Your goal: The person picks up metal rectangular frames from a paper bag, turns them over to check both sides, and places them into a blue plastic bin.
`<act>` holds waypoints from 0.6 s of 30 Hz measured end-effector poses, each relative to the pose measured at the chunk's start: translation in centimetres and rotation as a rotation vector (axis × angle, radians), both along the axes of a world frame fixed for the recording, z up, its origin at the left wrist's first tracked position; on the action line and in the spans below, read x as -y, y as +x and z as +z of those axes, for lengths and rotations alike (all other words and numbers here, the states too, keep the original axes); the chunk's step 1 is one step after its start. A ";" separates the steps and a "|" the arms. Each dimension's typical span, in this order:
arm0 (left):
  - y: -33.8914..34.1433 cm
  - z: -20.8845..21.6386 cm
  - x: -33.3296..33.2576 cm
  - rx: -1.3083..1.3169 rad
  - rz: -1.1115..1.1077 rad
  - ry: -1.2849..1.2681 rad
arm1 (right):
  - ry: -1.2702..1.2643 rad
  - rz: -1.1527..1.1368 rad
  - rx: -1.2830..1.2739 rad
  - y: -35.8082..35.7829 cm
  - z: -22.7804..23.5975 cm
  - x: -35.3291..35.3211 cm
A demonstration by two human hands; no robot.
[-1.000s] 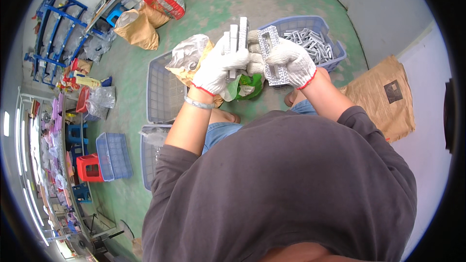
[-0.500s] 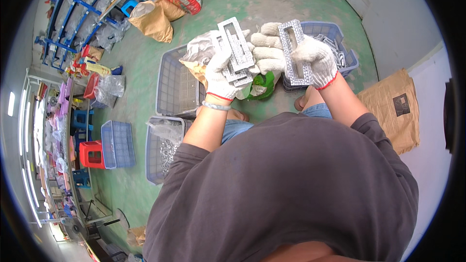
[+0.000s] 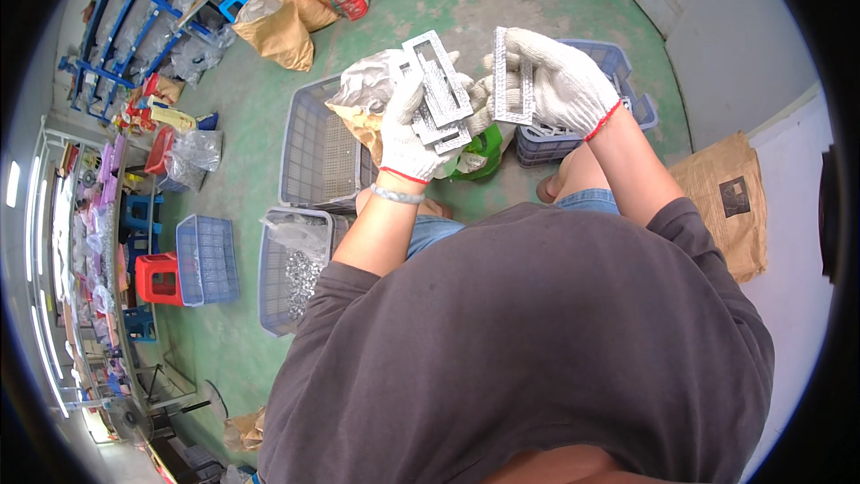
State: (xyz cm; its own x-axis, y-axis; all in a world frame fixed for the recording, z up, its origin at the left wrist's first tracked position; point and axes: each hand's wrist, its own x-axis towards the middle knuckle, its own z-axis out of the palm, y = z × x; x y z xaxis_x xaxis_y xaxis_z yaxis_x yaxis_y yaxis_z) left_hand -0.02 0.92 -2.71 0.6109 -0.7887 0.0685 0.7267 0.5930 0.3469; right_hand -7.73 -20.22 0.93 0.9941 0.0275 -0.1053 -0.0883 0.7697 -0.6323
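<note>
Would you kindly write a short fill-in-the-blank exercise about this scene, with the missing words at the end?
1. The left hand and right hand wear white knitted gloves with cuffs edged in ____.
2. Several stacked metal frames are held in the person's ____ hand.
3. Counting the slotted metal frame held in the other hand gives ____.
4. The large brown paper bag lies toward the ____ edge of the picture.

Missing words: red; left; one; right.
</note>
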 end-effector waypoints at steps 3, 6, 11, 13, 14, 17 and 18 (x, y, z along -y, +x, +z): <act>0.1 -0.4 -0.4 0.027 0.004 0.044 | 0.009 0.031 0.034 0.3 0.5 -0.3; -0.2 -0.1 -0.6 0.040 0.004 0.057 | -0.012 0.018 0.052 0.5 0.7 -0.4; 0.4 -1.3 -1.1 0.161 0.049 0.116 | -0.162 -0.016 0.100 1.7 -1.4 0.7; 0.5 -1.4 -1.4 0.180 0.078 0.149 | -0.258 -0.012 0.118 1.7 -0.9 0.4; 0.5 -1.3 -1.5 0.198 0.097 0.173 | -0.307 -0.006 0.125 1.5 -0.3 0.1; -0.3 -0.3 -1.5 0.175 0.127 0.153 | -0.335 0.001 0.101 0.8 0.8 -0.4; -0.7 0.1 -1.5 0.154 0.132 0.131 | -0.408 -0.003 0.101 0.9 0.8 -0.4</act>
State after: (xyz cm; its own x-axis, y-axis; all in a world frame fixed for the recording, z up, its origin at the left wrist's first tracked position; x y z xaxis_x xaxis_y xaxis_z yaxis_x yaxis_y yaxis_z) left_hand -0.67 2.38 -2.65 0.6997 -0.7109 0.0711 0.5781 0.6219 0.5282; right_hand -6.82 -19.85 1.72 1.0000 0.0008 -0.0089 -0.0082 0.4545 -0.8907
